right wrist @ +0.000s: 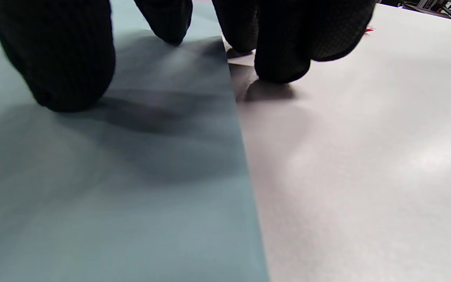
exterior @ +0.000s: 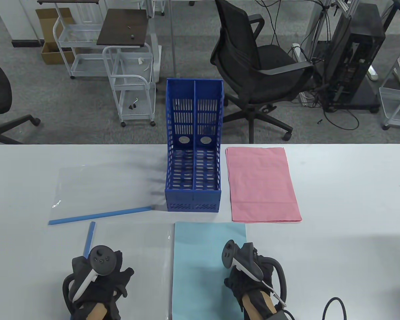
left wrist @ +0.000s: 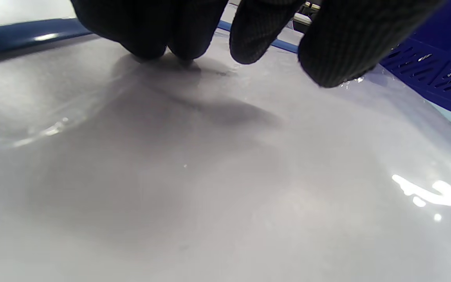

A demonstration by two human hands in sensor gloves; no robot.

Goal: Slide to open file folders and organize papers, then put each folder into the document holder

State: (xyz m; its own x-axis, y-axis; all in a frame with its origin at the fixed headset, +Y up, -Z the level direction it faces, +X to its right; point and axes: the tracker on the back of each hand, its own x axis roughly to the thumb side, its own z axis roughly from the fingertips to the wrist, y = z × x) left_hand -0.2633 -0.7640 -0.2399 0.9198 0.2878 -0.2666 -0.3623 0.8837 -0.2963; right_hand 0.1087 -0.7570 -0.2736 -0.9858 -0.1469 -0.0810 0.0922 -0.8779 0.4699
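The table view showed both gloved hands only from behind, trackers hiding the fingers; the wrist views supplied what it lacked. In the left wrist view the left hand's fingertips (left wrist: 147, 39) pressed down, loosely spread, on a clear plastic file folder (left wrist: 225, 164), holding nothing, with a blue slide bar (left wrist: 22, 33) just beyond them and the blue document holder (left wrist: 437, 74) off to their right. In the right wrist view the right hand's fingers (right wrist: 280, 58) straddled the right edge of a stack of light blue paper (right wrist: 112, 188): the thumb and one finger rested on the paper, the others on the bare white table (right wrist: 366, 156) beside it, none curled round anything. From above, the left hand (exterior: 98, 283) and right hand (exterior: 250, 276) sat near the table's front edge. Ahead of the right fingers lay a pink paper stack (exterior: 261, 185), just beside the two-slot holder, which stood upright and slotted. A second clear folder (exterior: 103, 190) with its own blue slide bar (exterior: 100, 215) lay ahead of the left fingers. Beyond the table, a grey carpeted room held a black office chair (exterior: 253, 66), white wire carts (exterior: 131, 83) and a computer tower (exterior: 356, 56).
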